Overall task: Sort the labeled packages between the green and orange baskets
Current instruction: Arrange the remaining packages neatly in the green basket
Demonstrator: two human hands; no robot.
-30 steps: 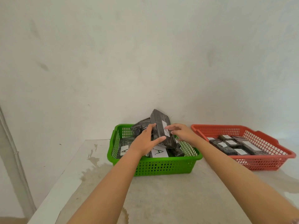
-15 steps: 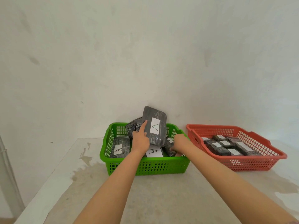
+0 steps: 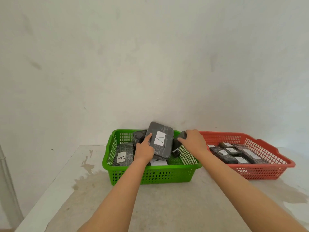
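Note:
The green basket (image 3: 150, 174) stands at the table's middle with several black wrapped packages in it, some labelled A. My left hand (image 3: 144, 150) holds a black package labelled A (image 3: 160, 139) tilted upright above the basket, index finger along its left edge. My right hand (image 3: 194, 141) grips a smaller dark package (image 3: 180, 138) over the basket's right rim; its label is hidden. To the right stands the orange basket (image 3: 260, 171), with several labelled black packages (image 3: 234, 154) lying flat inside.
Both baskets sit on a pale stained table (image 3: 167, 206) pushed against a white wall (image 3: 150, 64). The table's left edge (image 3: 50, 186) runs diagonally. A pipe (image 3: 6, 185) stands at the far left.
My right hand came up out of the green basket with a small dark package and shifted toward the basket's right rim. My left hand keeps the A package upright.

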